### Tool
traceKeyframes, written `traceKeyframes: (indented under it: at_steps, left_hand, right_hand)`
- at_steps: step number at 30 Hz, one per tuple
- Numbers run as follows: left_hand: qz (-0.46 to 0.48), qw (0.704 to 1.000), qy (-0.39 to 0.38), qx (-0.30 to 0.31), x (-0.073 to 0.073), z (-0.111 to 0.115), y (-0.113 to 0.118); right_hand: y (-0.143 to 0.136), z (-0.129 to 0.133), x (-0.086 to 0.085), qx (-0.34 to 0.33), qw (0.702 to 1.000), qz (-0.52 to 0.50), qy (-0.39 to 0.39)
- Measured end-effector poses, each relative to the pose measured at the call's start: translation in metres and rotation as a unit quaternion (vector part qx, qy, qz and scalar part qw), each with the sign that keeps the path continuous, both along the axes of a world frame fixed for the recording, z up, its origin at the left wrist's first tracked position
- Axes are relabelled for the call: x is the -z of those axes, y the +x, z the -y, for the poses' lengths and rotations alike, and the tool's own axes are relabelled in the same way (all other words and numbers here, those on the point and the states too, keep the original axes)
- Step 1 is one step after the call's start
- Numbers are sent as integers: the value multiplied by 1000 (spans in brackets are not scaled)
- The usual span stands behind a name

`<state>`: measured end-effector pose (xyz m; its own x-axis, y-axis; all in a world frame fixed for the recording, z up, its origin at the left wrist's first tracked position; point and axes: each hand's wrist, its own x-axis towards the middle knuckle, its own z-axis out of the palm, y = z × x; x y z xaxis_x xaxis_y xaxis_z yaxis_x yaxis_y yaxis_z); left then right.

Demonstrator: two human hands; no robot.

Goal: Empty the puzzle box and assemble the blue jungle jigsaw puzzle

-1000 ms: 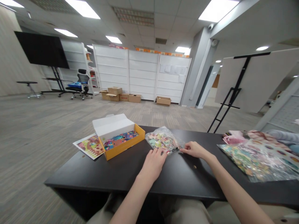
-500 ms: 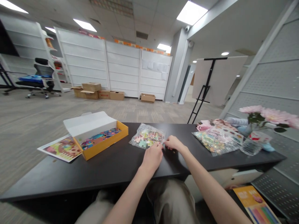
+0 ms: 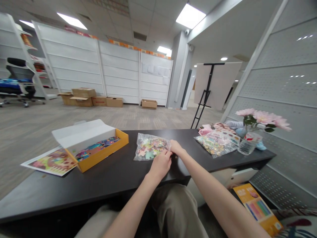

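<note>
From where I watch, the view has swung right over the last second, so the black table (image 3: 74, 188) now shows its far end with the flower vase (image 3: 247, 145), while the clear bag of puzzle pieces (image 3: 150, 150) has stayed flat beside the open yellow box (image 3: 99, 153). My hands have crept closer together along the bag's near right edge. The left hand (image 3: 160, 165) lies knuckles-up, pinching that edge, and the right hand (image 3: 176, 147), wrist low on the table, pinches the bag's corner.

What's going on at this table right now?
A seated person has both hands on a clear bag of puzzle pieces lying on a black table. The left hand and right hand grip the bag's near right corner. To the left sits an open yellow box with more pieces, beside a printed picture sheet. Another bag of pieces and a vase of pink flowers stand to the right.
</note>
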<state>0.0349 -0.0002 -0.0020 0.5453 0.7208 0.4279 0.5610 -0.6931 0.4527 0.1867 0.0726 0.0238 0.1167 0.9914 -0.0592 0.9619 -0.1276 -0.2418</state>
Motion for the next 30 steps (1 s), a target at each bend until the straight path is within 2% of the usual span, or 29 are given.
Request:
traceKeyframes:
  at_steps: [3,6,13,19,24,30]
  left_hand:
    - [-18,999,28,40,-3,4,-4]
    - [-15,997,61,53,-9,3,-14]
    - [16,996,89,-7,-21,-5,-43]
    - [-27,996,86,-7,-20,-7,-57]
    - [-49,995,87,-2,-16,-9,-65]
    - [-76,993,87,0,-13,-8,-74]
  right_hand:
    - [7,2,-10,-6,998,16,55]
    - [17,4,-28,-17,993,19,114]
    - [34,5,-78,-28,979,-11,203]
    - [64,6,-109,6,972,-100,211]
    - [108,18,-121,59,961,-194,189]
    - [166,27,-116,146,950,-208,185]
